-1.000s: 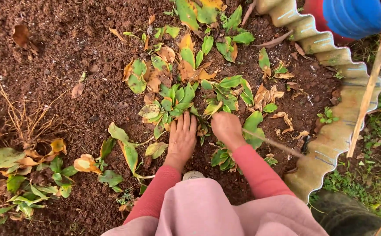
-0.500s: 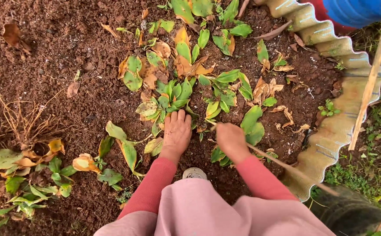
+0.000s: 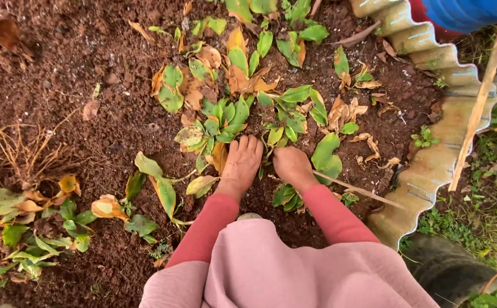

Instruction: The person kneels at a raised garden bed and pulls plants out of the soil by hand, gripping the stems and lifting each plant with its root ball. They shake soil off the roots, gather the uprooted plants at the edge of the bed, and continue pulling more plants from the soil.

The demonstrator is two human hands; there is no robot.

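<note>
Over on the far left we have a bare, straw-coloured clump of roots lying on the dark soil, and below it a loose seedling with yellowing leaves, well apart from our hands.

Moving in, our left hand lies flat, palm down, fingers together and stretched out, gripping nothing; its fingertips touch the base of the small green plant standing just ahead of it. Pressing here looks like the step in hand, and we judge it goes best with even, gentle weight close round the stem, leaves kept free of the earth and the plant held upright.

Next, our right hand is curled knuckles-up against the soil just beside the left. We cannot tell whether anything is inside it, since the fingers tuck under. A thin stick runs out from beside that hand toward the bed's edge; whether the hand grips it is hidden. A broad green leaf lies touching the hand's far side.

On the right, the corrugated edging walls the bed like a big container, holding the soil, the plants and scattered dry leaves. Past it is grass, a leaning cane, and a blue container whose contents are out of sight.
</note>
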